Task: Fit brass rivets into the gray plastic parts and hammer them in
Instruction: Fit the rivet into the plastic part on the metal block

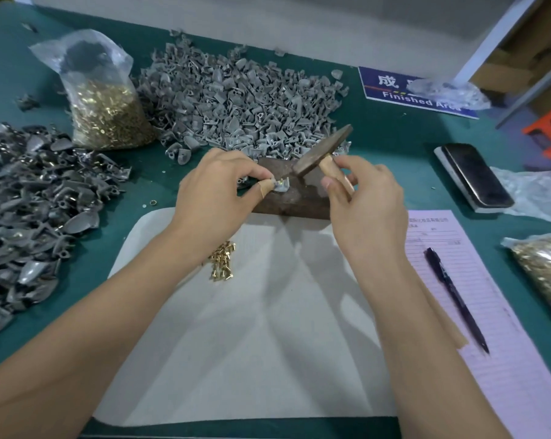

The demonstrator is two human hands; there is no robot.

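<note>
pinching gray part (281, 185) on block (294, 198), left hand (217, 198); hammer (323, 155) beside.

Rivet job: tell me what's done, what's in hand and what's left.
Done, apparently: the darker pile of parts at far left, though rivets can't be confirmed. In hand: the left hand pinches a gray part on the block; the right hand holds the hammer on it. Left: a big gray pile and loose rivets.

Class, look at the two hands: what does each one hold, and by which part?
The right hand grips the hammer by its wooden handle, close under the head. The left hand pinches a gray plastic part by its edge, on the brown block.
</note>
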